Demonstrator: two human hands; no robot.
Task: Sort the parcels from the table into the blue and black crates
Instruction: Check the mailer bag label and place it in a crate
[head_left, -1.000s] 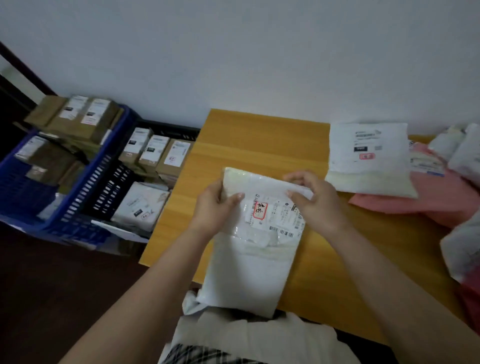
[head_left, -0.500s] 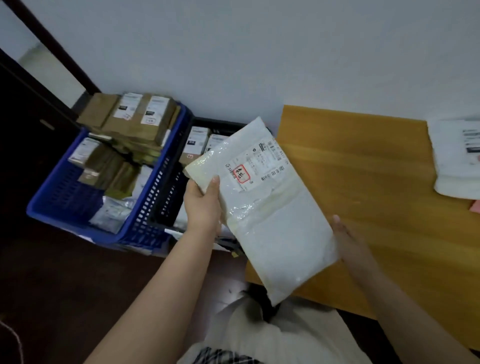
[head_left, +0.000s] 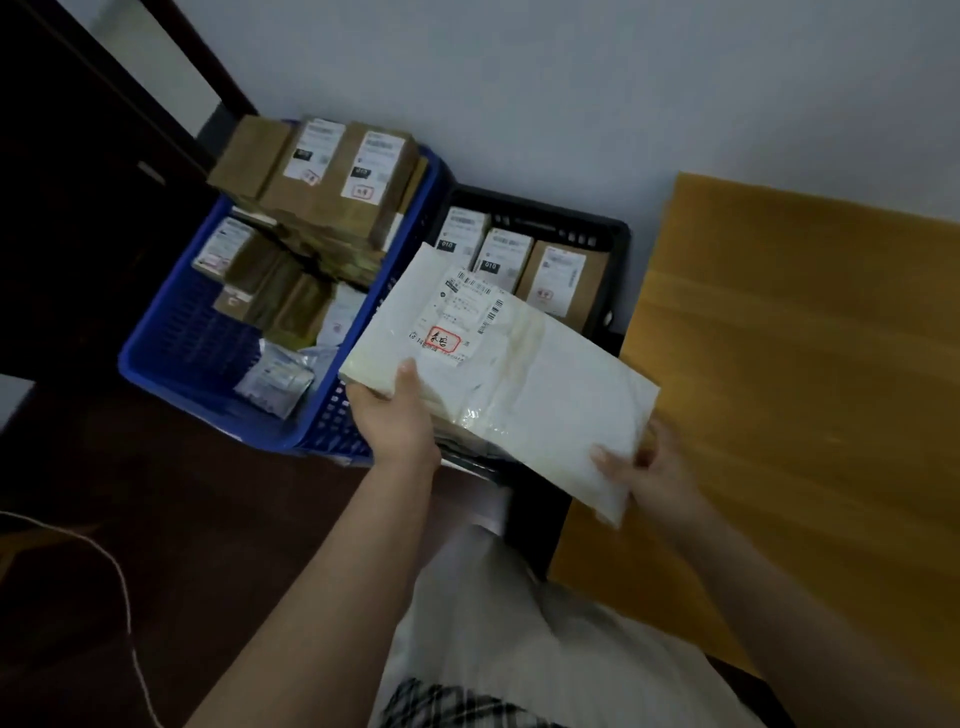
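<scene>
Both crates already hold boxes. The left hand (head_left: 397, 415) and right hand (head_left: 652, 467) grasp a white parcel (head_left: 509, 374), held over the black crate (head_left: 613, 234), blue crate (head_left: 156, 353) beyond the left hand.

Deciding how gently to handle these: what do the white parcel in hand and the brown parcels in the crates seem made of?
White parcel: likely a soft plastic mailer; it is glossy and wrinkled, with shiny tape. Brown parcels: probably matte cardboard, with flat faces and square edges.
</scene>
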